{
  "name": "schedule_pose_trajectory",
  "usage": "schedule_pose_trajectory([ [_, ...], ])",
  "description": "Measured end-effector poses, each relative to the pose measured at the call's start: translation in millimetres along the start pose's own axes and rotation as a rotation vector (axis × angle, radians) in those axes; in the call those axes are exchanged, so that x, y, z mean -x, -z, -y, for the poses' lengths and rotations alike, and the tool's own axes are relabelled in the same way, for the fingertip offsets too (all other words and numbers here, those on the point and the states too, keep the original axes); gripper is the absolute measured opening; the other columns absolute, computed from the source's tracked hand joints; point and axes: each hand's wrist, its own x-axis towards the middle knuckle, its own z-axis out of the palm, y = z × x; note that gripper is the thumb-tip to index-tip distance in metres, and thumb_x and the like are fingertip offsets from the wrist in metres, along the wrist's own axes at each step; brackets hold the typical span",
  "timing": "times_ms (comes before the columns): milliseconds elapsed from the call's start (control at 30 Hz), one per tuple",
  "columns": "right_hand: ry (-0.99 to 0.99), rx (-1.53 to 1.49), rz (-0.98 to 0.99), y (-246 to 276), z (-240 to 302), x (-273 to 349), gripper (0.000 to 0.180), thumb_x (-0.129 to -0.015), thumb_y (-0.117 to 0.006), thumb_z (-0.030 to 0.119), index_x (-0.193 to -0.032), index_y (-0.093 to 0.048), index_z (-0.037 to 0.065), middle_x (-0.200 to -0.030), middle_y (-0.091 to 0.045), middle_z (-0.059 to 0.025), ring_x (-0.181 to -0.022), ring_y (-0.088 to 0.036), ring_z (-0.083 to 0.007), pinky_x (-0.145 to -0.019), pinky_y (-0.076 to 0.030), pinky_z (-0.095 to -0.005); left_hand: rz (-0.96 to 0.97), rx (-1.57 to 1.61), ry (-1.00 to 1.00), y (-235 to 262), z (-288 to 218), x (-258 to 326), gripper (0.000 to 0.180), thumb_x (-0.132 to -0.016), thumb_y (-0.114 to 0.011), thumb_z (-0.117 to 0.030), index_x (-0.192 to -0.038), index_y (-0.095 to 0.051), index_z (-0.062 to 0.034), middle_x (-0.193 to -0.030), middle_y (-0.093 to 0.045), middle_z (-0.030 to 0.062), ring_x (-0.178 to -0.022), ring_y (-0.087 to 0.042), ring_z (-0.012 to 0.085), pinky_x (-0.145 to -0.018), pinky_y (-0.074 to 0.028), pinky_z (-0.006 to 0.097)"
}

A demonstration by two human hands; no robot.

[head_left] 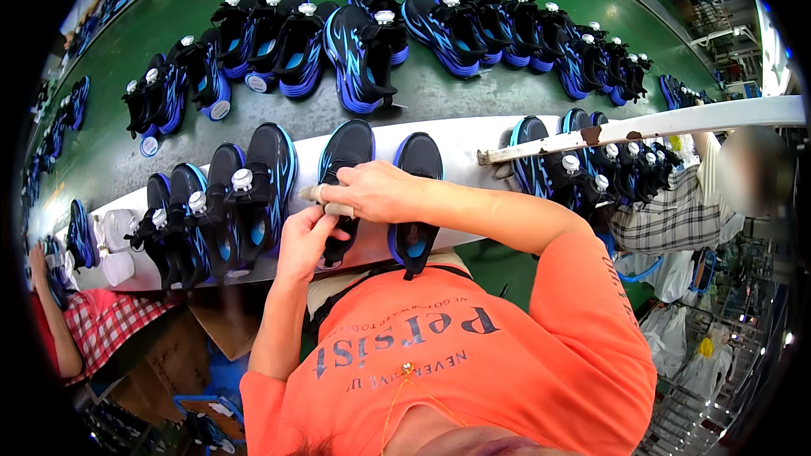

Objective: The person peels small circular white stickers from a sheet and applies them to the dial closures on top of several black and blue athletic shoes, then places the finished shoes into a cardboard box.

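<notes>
A black sneaker (348, 145) with blue sole edges stands in front of me, toe pointing away. Across its lacing area lies my right hand (376, 190), its fingers bent together, some wearing beige finger covers (338, 209). Close against those fingertips, my left hand (308, 241) is closed in a pinch over the sneaker's near part. Whatever is between the fingertips is hidden. A matching sneaker (419, 154) stands just right, partly behind my right forearm. To the left, several similar sneakers (274, 152) stand side by side, with white round pieces (242, 179) on them.
Sneakers line this pale ledge (473, 139); more stand in a row on the green surface (279, 118) beyond. A rust-spotted white bar (650, 126) juts in from the right. Co-workers in a red checked garment (118, 321) and a plaid garment (667, 215) are on either side.
</notes>
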Motion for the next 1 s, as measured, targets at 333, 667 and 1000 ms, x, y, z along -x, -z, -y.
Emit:
schedule_pose_trajectory([
  [333,-0.201,-0.072,-0.041,3.6,8.5,-16.1,0.059,-0.082,-0.062,0.027,-0.138,-0.043,0.026,-0.081,-0.061,-0.0142,-0.073,-0.062,-0.0359,-0.064,-0.049,-0.0463,0.115,0.006,0.181,3.8,-13.1,5.0,0.026,-0.093,-0.057,-0.022,-0.097,-0.064,0.0024,-0.081,-0.068,0.0090,-0.057,-0.061,0.0088,-0.040,-0.037,0.020],
  [667,-0.652,0.084,-0.447,103.1,-122.6,-18.5,0.063,-0.068,-0.077,0.029,-0.121,-0.056,0.002,-0.104,-0.058,-0.0184,-0.099,-0.057,-0.0330,-0.086,-0.047,-0.0389,-0.519,-0.949,-0.780,136.4,-160.0,-163.0,0.020,-0.083,-0.060,-0.020,-0.086,-0.067,-0.0014,-0.080,-0.065,0.0172,-0.079,-0.063,0.0350,-0.073,-0.050,0.042],
  [1000,-0.720,0.044,-0.318,63.2,-207.7,-53.2,0.063,-0.062,-0.075,0.031,-0.116,-0.059,0.004,-0.114,-0.057,-0.0190,-0.112,-0.048,-0.0340,-0.097,-0.042,-0.0380,-0.198,-1.215,-0.325,160.7,-143.3,-278.1,0.086,-0.066,-0.072,-0.060,-0.112,-0.056,0.0105,-0.113,-0.060,0.0308,-0.109,-0.058,0.0395,-0.092,-0.046,0.042],
])
